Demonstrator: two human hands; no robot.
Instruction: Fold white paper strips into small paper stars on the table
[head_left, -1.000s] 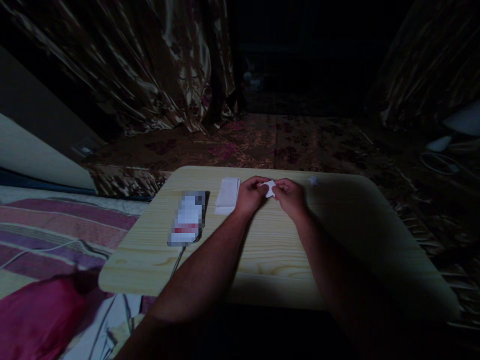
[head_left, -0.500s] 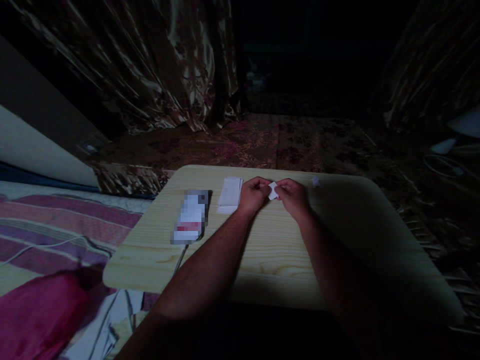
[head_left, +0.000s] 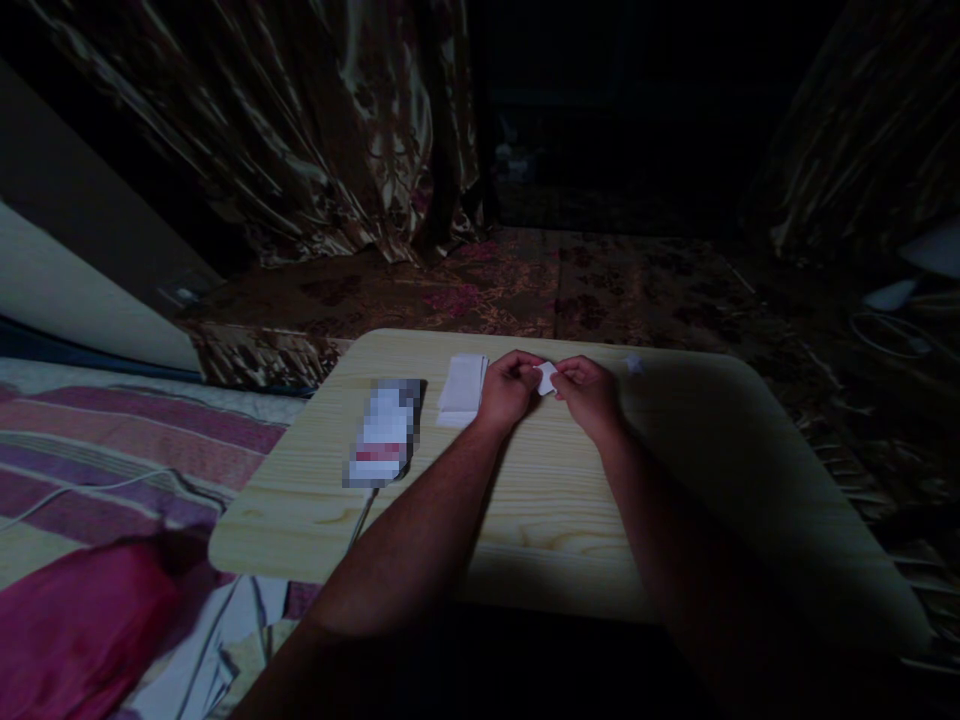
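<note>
Both my hands meet over the far middle of a light wooden table [head_left: 525, 500]. My left hand [head_left: 508, 388] and my right hand [head_left: 592, 395] are both closed in a pinch on a small white piece of paper [head_left: 547, 378] held between them just above the tabletop. A small stack of white paper sheets [head_left: 461, 388] lies right beside my left hand. A tiny white paper scrap [head_left: 634, 364] lies on the table beyond my right hand.
A phone [head_left: 384, 432] with a cable lies on the table's left part. A striped bedsheet [head_left: 112, 450] and a red cushion [head_left: 82, 630] lie left of the table. Patterned carpet [head_left: 540, 285] and shiny curtains [head_left: 300, 130] are behind. The room is dark.
The small paper looks narrower between my fingers than a second ago. My hands have stayed in about the same place; the view shifted slightly.
</note>
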